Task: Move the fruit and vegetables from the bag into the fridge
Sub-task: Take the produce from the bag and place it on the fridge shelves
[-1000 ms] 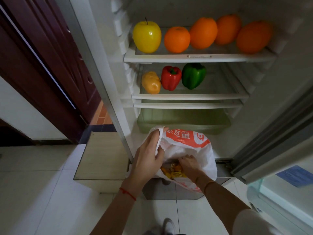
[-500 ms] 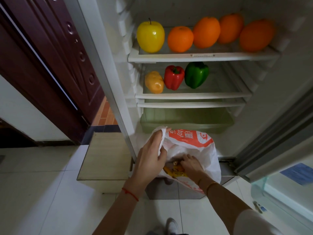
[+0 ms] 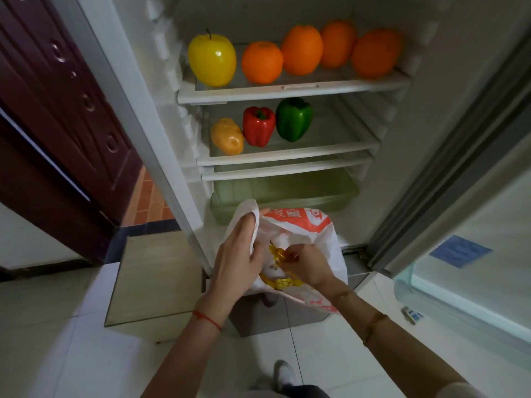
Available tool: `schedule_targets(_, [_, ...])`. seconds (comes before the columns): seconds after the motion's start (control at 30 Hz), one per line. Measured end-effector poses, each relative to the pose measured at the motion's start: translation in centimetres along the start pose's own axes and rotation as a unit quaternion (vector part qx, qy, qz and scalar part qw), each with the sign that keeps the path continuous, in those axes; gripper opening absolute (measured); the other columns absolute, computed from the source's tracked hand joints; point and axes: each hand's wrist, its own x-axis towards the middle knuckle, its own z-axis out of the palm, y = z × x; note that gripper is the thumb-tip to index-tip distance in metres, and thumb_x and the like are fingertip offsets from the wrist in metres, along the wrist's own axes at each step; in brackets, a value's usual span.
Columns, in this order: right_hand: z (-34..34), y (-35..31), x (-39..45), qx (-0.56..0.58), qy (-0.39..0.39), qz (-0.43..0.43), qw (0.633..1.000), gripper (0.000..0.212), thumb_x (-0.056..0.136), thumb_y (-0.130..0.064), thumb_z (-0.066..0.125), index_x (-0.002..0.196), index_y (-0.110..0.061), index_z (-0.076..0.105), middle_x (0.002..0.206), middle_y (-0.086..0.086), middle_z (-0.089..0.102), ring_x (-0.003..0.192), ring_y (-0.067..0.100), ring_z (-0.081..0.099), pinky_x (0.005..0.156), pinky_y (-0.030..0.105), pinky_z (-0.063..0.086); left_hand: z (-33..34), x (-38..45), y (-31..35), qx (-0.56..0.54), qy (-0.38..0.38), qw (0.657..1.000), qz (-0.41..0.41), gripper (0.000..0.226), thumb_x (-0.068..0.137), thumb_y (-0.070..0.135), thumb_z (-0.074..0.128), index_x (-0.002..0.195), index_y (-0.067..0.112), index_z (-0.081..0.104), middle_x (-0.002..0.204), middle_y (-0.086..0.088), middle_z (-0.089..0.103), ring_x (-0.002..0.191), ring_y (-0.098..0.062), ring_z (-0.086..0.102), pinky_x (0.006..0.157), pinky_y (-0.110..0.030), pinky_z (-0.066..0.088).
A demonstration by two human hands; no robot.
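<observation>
Left hand point(image 3: 238, 257): gripping the white bag point(image 3: 321, 239) by its left rim, holding the mouth wide for access. Right hand point(image 3: 309, 267): inside the bag, fingers curling round a yellow item point(image 3: 280, 255), possibly a banana bunch; blur is preventing certainty. Fridge point(image 3: 287, 93) standing open beyond. Upper shelf: yellow apple point(image 3: 212, 60) at left edge, four oranges point(image 3: 262, 62) filling the rest. Middle shelf point(image 3: 339, 145): potato point(image 3: 227, 136), red pepper point(image 3: 258, 126), green pepper point(image 3: 293, 119) crowding left, leaving its right half open for the next item.
</observation>
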Motion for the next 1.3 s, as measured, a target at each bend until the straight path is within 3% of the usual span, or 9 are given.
schedule_targets(0.07, [-0.9,0.0,-1.4,0.037,0.036,0.005,0.999,0.021,0.082,-0.030,0.072,0.082,-0.009,0.072,0.081,0.006,0.072,0.074,0.019,0.065,0.073,0.035,0.054,0.3,0.0,0.1,0.007,-0.013,1.000,0.018,0.037,0.093,0.012,0.051,0.129,0.013,0.043,0.117,-0.005,0.059,0.096,-0.020,0.062,0.072,-0.025,0.051])
schedule_targets(0.23, [-4.8,0.5,-5.0,0.108,0.090,0.069,0.988,0.027,0.078,-0.038,0.077,0.086,-0.013,0.075,0.083,-0.002,0.074,0.073,0.011,0.066,0.072,0.027,0.052,1.4,0.1,1.1,0.051,-0.033,0.997,0.040,0.038,0.093,0.011,0.054,0.130,0.004,0.047,0.122,-0.014,0.060,0.102,-0.029,0.062,0.072,-0.024,0.044])
schedule_targets(0.37, [-8.8,2.7,-7.8,0.161,0.135,0.154,0.966,0.018,0.080,-0.037,0.076,0.083,-0.019,0.076,0.075,-0.005,0.074,0.070,0.011,0.069,0.070,0.030,0.058,2.3,0.3,1.6,0.064,-0.052,0.994,0.071,0.043,0.093,0.013,0.056,0.135,0.006,0.044,0.128,-0.014,0.060,0.109,-0.030,0.062,0.080,-0.036,0.056])
schedule_targets(0.5, [-12.5,7.7,-11.3,0.187,0.227,0.240,0.925,0.016,0.080,-0.034,0.076,0.076,-0.019,0.076,0.069,0.004,0.073,0.067,0.016,0.068,0.070,0.035,0.054,3.3,0.7,1.5,0.075,-0.053,0.991,0.093,0.044,0.092,0.014,0.058,0.134,0.006,0.046,0.127,-0.016,0.061,0.111,-0.031,0.063,0.081,-0.037,0.056])
schedule_targets(0.6, [-13.9,11.6,-13.3,0.134,0.262,0.290,0.911,0.026,0.082,-0.031,0.073,0.067,-0.009,0.074,0.064,0.011,0.070,0.065,0.022,0.064,0.063,0.030,0.044,3.8,1.0,1.6,0.086,-0.053,0.991,0.089,0.041,0.092,0.013,0.057,0.131,0.006,0.046,0.127,-0.016,0.061,0.111,-0.031,0.062,0.082,-0.038,0.055])
schedule_targets(0.8, [-13.7,15.8,-13.9,0.080,0.228,0.378,0.894,0.038,0.081,-0.033,0.070,0.062,0.001,0.070,0.070,0.026,0.066,0.059,0.026,0.053,0.055,0.030,0.033,4.2,1.0,1.9,0.095,-0.046,0.990,0.091,0.039,0.091,0.010,0.057,0.129,0.004,0.046,0.123,-0.017,0.061,0.108,-0.031,0.063,0.081,-0.037,0.055])
schedule_targets(1.03, [-12.4,18.3,-11.8,0.113,0.187,0.437,0.873,0.035,0.075,-0.024,0.073,0.050,-0.007,0.056,0.054,0.009,0.059,0.053,0.019,0.055,0.054,0.028,0.046,3.9,0.8,2.3,0.098,-0.032,0.991,0.086,0.038,0.090,0.006,0.057,0.126,0.002,0.047,0.121,-0.018,0.062,0.106,-0.032,0.063,0.078,-0.037,0.055])
schedule_targets(1.13, [-12.2,18.8,-10.9,0.111,0.178,0.450,0.868,0.032,0.073,-0.025,0.077,0.057,-0.007,0.055,0.071,0.013,0.065,0.066,0.025,0.063,0.061,0.031,0.051,3.7,0.7,2.3,0.099,-0.028,0.991,0.083,0.035,0.090,0.004,0.057,0.124,0.001,0.048,0.118,-0.019,0.062,0.104,-0.033,0.064,0.075,-0.038,0.055])
schedule_targets(1.3, [-11.5,18.8,-9.9,0.086,0.141,0.459,0.873,0.028,0.079,-0.021,0.073,0.074,-0.002,0.054,0.086,0.016,0.059,0.078,0.028,0.054,0.066,0.031,0.041,3.7,0.6,2.2,0.094,-0.022,0.992,0.080,0.033,0.091,0.005,0.056,0.122,0.002,0.047,0.116,-0.017,0.062,0.101,-0.031,0.064,0.073,-0.035,0.055])
